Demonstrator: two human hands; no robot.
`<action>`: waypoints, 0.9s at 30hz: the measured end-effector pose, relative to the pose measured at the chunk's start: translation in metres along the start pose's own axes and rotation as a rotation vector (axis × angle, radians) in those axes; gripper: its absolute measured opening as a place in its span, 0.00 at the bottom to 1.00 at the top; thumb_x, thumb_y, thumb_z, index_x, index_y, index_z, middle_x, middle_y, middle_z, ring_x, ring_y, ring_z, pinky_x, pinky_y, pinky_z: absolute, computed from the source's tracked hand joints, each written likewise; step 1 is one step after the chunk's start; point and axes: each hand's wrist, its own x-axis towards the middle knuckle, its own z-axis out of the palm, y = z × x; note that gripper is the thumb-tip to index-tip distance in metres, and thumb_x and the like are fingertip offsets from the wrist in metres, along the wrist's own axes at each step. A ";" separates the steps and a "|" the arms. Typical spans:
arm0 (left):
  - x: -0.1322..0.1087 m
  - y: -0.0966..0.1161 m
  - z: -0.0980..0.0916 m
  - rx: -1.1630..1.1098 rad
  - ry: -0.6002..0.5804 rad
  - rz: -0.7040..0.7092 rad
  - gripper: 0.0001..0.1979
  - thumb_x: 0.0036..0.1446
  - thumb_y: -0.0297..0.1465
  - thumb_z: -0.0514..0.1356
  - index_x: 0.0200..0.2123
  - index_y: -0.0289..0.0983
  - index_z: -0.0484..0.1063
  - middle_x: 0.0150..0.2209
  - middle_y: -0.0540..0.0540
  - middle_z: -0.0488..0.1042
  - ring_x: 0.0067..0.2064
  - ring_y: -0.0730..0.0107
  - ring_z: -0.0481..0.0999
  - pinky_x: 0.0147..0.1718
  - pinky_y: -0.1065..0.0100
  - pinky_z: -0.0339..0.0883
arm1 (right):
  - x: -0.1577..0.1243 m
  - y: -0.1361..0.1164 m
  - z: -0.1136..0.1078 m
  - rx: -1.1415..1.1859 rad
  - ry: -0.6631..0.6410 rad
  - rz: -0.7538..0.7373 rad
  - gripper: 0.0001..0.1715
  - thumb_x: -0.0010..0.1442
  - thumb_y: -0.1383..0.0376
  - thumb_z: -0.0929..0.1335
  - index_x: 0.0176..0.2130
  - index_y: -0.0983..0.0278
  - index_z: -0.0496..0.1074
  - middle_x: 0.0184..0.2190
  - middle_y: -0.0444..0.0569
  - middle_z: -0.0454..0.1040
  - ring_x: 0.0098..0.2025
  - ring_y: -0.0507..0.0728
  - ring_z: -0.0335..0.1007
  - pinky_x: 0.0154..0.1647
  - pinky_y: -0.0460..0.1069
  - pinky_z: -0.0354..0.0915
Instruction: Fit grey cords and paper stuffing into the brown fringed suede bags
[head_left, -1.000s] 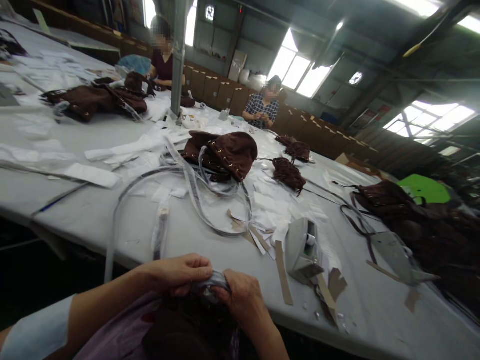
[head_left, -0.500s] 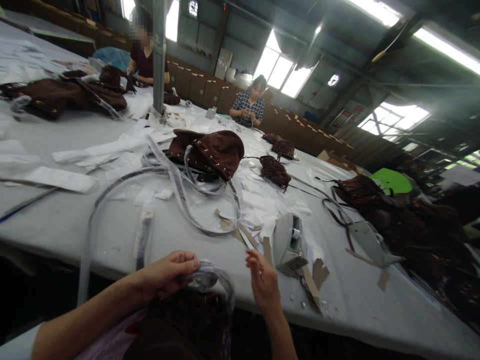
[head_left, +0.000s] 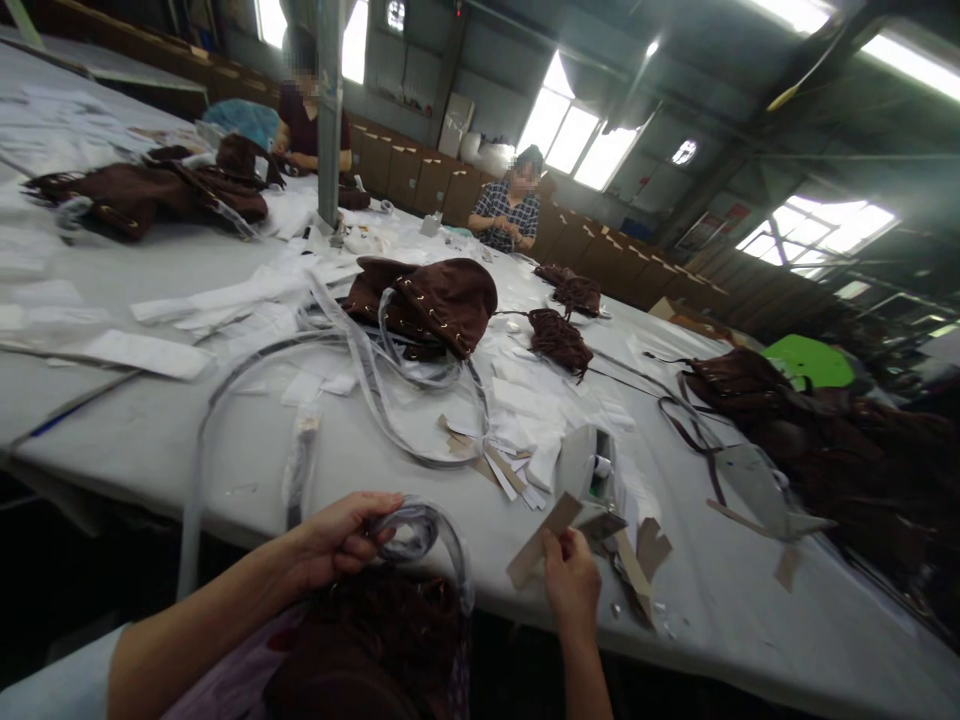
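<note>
My left hand [head_left: 341, 540] pinches a coiled strap [head_left: 416, 530] wrapped in clear plastic; its tail curves down to the right. Below the coil, a dark brown bag [head_left: 360, 650] lies close against my body, partly cut off by the frame. Between the thumb and fingers of my right hand [head_left: 571, 575] is a strip of brown card [head_left: 546, 540], held at a slant over the table edge. Just beyond it stands a pale grey tape dispenser [head_left: 581, 470]. More brown card strips [head_left: 637, 560] lie to its right.
Another brown bag [head_left: 450, 300] with gold eyelets sits mid-table, its plastic-wrapped strap [head_left: 360, 370] looping toward me. White paper pieces [head_left: 517, 400] are scattered around. Brown bags [head_left: 810, 430] are heaped at right. A metal post [head_left: 328, 130] rises at the back; two people [head_left: 506, 210] work beyond.
My right hand has gone from empty to holding a brown card strip picked up beside the dispenser. My left hand keeps the coil, now turned more into view. The view has shifted slightly left.
</note>
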 end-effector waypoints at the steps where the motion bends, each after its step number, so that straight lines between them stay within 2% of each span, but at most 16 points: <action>1: 0.002 -0.001 0.000 -0.002 0.015 0.011 0.21 0.44 0.44 0.66 0.28 0.34 0.62 0.21 0.56 0.63 0.13 0.91 0.46 0.11 0.80 0.30 | -0.012 -0.006 -0.002 0.153 -0.049 -0.004 0.24 0.56 0.50 0.62 0.41 0.65 0.70 0.33 0.53 0.76 0.35 0.61 0.72 0.34 0.51 0.65; 3: 0.005 -0.003 0.000 0.002 0.033 0.039 0.20 0.45 0.44 0.65 0.28 0.35 0.63 0.21 0.57 0.63 0.13 0.91 0.46 0.10 0.80 0.31 | -0.044 -0.023 -0.005 0.441 -0.208 -0.017 0.25 0.54 0.48 0.65 0.42 0.65 0.70 0.34 0.51 0.77 0.37 0.60 0.71 0.35 0.50 0.66; 6: 0.009 -0.006 0.005 0.032 0.036 0.114 0.19 0.47 0.44 0.64 0.30 0.35 0.62 0.21 0.57 0.64 0.13 0.90 0.45 0.10 0.80 0.31 | -0.096 -0.052 -0.003 0.659 -0.487 0.063 0.22 0.54 0.49 0.67 0.36 0.65 0.71 0.32 0.48 0.75 0.35 0.56 0.70 0.36 0.48 0.65; 8: 0.009 -0.007 0.009 0.072 0.028 0.161 0.19 0.48 0.44 0.63 0.30 0.36 0.62 0.21 0.57 0.64 0.13 0.90 0.45 0.10 0.80 0.31 | -0.123 -0.069 0.001 0.750 -0.663 0.176 0.22 0.55 0.48 0.67 0.32 0.66 0.70 0.24 0.44 0.71 0.25 0.50 0.65 0.27 0.44 0.61; 10: 0.008 -0.007 0.013 0.112 0.013 0.191 0.19 0.49 0.45 0.62 0.30 0.37 0.62 0.21 0.57 0.63 0.12 0.89 0.45 0.10 0.79 0.31 | -0.139 -0.080 0.007 0.806 -0.811 0.232 0.23 0.54 0.47 0.68 0.31 0.66 0.69 0.18 0.39 0.65 0.17 0.46 0.56 0.18 0.42 0.53; 12: 0.005 -0.008 0.016 0.146 0.006 0.217 0.19 0.50 0.46 0.62 0.29 0.37 0.61 0.21 0.57 0.64 0.12 0.89 0.45 0.10 0.79 0.32 | -0.146 -0.086 0.015 0.840 -0.878 0.235 0.24 0.52 0.47 0.69 0.30 0.66 0.69 0.14 0.36 0.60 0.14 0.44 0.49 0.14 0.41 0.46; 14: 0.002 -0.009 0.018 0.185 0.015 0.242 0.19 0.50 0.47 0.61 0.29 0.37 0.61 0.21 0.57 0.63 0.12 0.88 0.45 0.09 0.78 0.32 | -0.148 -0.089 0.022 0.874 -0.846 0.251 0.24 0.52 0.46 0.69 0.27 0.65 0.67 0.13 0.35 0.57 0.12 0.43 0.46 0.13 0.41 0.42; 19: -0.006 -0.011 0.024 0.320 0.073 0.360 0.20 0.50 0.49 0.59 0.29 0.36 0.65 0.19 0.58 0.60 0.11 0.87 0.44 0.09 0.76 0.33 | -0.149 -0.098 0.037 0.924 -0.657 0.369 0.28 0.47 0.43 0.70 0.23 0.64 0.63 0.11 0.33 0.56 0.11 0.42 0.43 0.11 0.41 0.41; 22: -0.009 -0.012 0.025 0.420 0.119 0.504 0.20 0.50 0.47 0.60 0.30 0.33 0.69 0.19 0.57 0.61 0.15 0.84 0.51 0.13 0.76 0.42 | -0.152 -0.102 0.042 0.957 -0.556 0.452 0.29 0.44 0.42 0.70 0.21 0.63 0.61 0.10 0.33 0.54 0.11 0.42 0.41 0.10 0.41 0.40; 25: -0.010 -0.014 0.025 0.496 0.085 0.622 0.19 0.52 0.44 0.59 0.31 0.31 0.73 0.23 0.52 0.66 0.24 0.78 0.61 0.23 0.76 0.55 | -0.154 -0.105 0.045 0.987 -0.563 0.459 0.28 0.45 0.44 0.71 0.22 0.64 0.63 0.10 0.33 0.54 0.11 0.43 0.42 0.10 0.41 0.40; 27: -0.013 -0.017 0.028 0.514 0.056 0.636 0.19 0.54 0.43 0.59 0.32 0.31 0.74 0.24 0.51 0.69 0.27 0.76 0.63 0.26 0.75 0.57 | -0.154 -0.109 0.047 1.037 -0.558 0.447 0.25 0.46 0.46 0.72 0.24 0.64 0.64 0.10 0.33 0.55 0.12 0.43 0.43 0.11 0.40 0.41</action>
